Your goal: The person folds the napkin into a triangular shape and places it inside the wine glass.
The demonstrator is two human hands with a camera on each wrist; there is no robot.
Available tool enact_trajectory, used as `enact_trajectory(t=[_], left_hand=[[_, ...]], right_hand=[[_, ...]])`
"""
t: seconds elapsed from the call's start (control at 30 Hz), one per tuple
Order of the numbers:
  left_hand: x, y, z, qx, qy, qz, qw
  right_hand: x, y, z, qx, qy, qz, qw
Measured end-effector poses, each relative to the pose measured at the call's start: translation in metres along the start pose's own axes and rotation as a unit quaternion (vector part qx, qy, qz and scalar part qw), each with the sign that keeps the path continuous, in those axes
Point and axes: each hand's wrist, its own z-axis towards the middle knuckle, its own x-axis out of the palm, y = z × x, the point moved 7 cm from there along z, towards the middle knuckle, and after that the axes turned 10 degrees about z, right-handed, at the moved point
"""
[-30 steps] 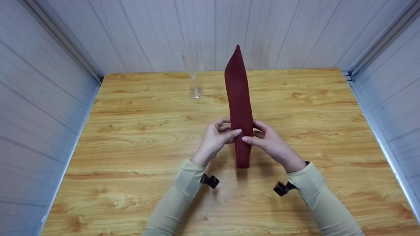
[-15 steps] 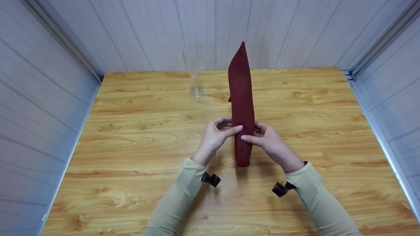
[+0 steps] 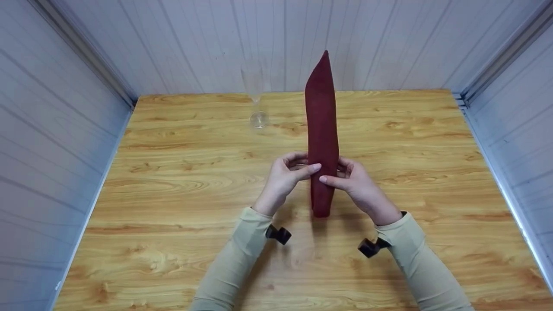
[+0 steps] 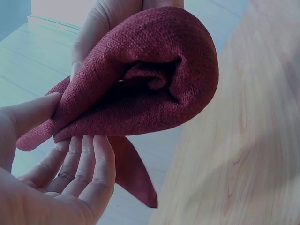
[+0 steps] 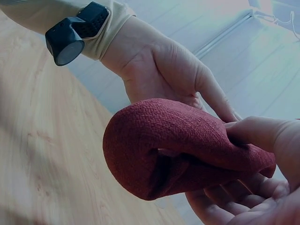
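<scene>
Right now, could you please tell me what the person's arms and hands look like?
The long beige fabric left sleeve and matching right sleeve end at the wrists. A small, blocky black left wrist camera and a similar right wrist camera sit there, no cable showing. The left hand and right hand wear no gloves.

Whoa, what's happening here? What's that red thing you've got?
A person is holding a dark red cloth, rolled up and pointed at the far end, with both hands. The left hand and the right hand pinch it from either side, thumbs on top and fingers behind, above the wooden table. The wrist views show that its near end is hollow. A clear stemmed glass stands near the back, left of the cloth, and neither hand is touching it.
</scene>
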Motion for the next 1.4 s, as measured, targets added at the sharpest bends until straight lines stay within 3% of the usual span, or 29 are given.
enact_trajectory(t=[0.33,0.53,0.67,0.77,0.9,1.0,1.13,1.4], left_hand=[[-0.011,0.002,0.003,0.041,0.014,0.014,0.9990],[-0.028,0.004,0.012,0.055,0.018,0.013,0.9982],[-0.049,0.010,0.026,0.051,-0.019,0.027,0.9982],[-0.070,0.012,0.039,0.065,-0.077,0.038,0.9942],[-0.099,0.013,0.057,0.086,-0.161,0.069,0.9809],[-0.117,0.012,0.071,0.089,-0.201,0.104,0.9699],[-0.132,0.009,0.089,0.091,-0.216,0.155,0.9597],[-0.144,0.014,0.119,0.066,-0.199,0.199,0.9572]], right_hand=[[0.000,0.000,0.005,-0.005,0.002,-0.015,0.9999],[-0.003,0.004,0.008,-0.010,0.004,-0.018,0.9998],[-0.008,0.005,0.011,-0.009,-0.007,-0.032,0.9994],[-0.012,0.005,0.012,-0.007,-0.018,-0.033,0.9993],[-0.013,0.005,0.014,-0.006,-0.022,-0.026,0.9994],[-0.012,0.004,0.016,-0.003,-0.019,-0.023,0.9995],[-0.010,0.004,0.017,-0.002,-0.018,-0.019,0.9996],[-0.008,0.001,0.018,-0.005,-0.009,-0.016,0.9998]])
